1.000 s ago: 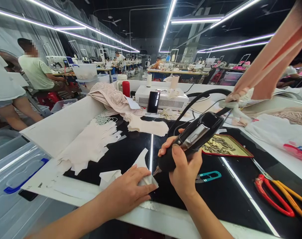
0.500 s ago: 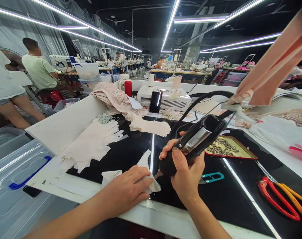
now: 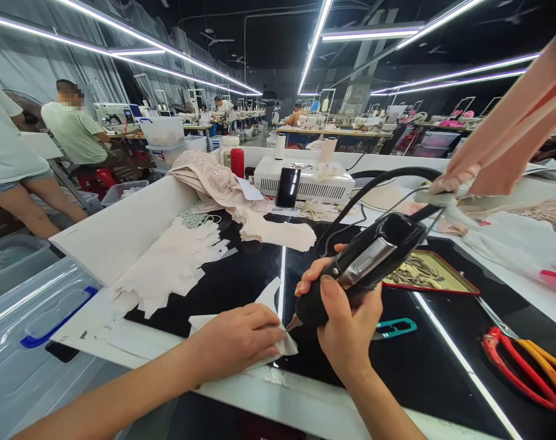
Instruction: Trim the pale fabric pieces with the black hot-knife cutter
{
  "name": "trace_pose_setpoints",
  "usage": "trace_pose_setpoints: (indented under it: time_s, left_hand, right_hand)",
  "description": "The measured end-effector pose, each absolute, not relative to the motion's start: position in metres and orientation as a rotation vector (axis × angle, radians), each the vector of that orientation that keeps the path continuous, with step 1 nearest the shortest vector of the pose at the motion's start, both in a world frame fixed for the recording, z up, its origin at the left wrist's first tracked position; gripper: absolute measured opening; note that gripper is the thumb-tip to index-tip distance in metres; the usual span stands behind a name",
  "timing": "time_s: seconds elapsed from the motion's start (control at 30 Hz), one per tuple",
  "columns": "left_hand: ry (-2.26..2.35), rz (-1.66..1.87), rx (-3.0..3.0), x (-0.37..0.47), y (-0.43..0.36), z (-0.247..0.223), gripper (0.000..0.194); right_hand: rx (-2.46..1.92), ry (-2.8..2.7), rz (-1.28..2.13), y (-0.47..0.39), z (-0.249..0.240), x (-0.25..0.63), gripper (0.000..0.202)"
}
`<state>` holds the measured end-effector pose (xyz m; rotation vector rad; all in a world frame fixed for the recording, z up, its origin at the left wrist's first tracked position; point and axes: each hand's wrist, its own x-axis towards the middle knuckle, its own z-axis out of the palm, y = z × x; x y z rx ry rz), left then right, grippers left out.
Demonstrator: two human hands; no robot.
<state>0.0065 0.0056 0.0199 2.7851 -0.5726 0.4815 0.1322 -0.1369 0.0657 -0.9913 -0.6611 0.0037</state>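
Note:
My right hand (image 3: 351,324) is wrapped round a black corded hand tool (image 3: 369,256) with a silver lever along its upper side. The thumb lies beside the lever, and the tool's rounded lower end points down toward the black tabletop (image 3: 241,269). Under my left hand (image 3: 241,339) lies a small off-white fabric piece (image 3: 269,294), near the table's front edge. My bent fingers grip it against the surface and hide its middle. The tool's end is just right of the fabric; whether they touch, I cannot tell.
Stacked off-white fabric pieces (image 3: 168,269) lie left, another stack (image 3: 275,232) behind. Right are teal thread snips (image 3: 397,328), a tray of seeds (image 3: 431,272) and red-and-orange-handled scissors (image 3: 516,360). A phone (image 3: 288,188) leans against a white vented box (image 3: 319,180). Pink cloth strips (image 3: 511,116) hang by the cable.
The fingers of my left hand have bent slightly more on the fabric piece. My right hand and the tool keep nearly the same pose, while the whole view has shifted a little.

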Motion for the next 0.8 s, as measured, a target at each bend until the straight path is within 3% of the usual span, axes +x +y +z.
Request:
trace_pose_setpoints:
  time_s: [0.2, 0.8]
  left_hand:
    - [-0.506, 0.46, 2.79, 0.003, 0.016, 0.023, 0.025]
    - [-0.526, 0.504, 2.784, 0.002, 0.014, 0.018, 0.025]
  right_hand:
    - [-0.98, -0.63, 0.027, -0.138, 0.065, 0.132, 0.039]
    - [-0.981, -0.627, -0.007, -0.126, 0.066, 0.138, 0.026]
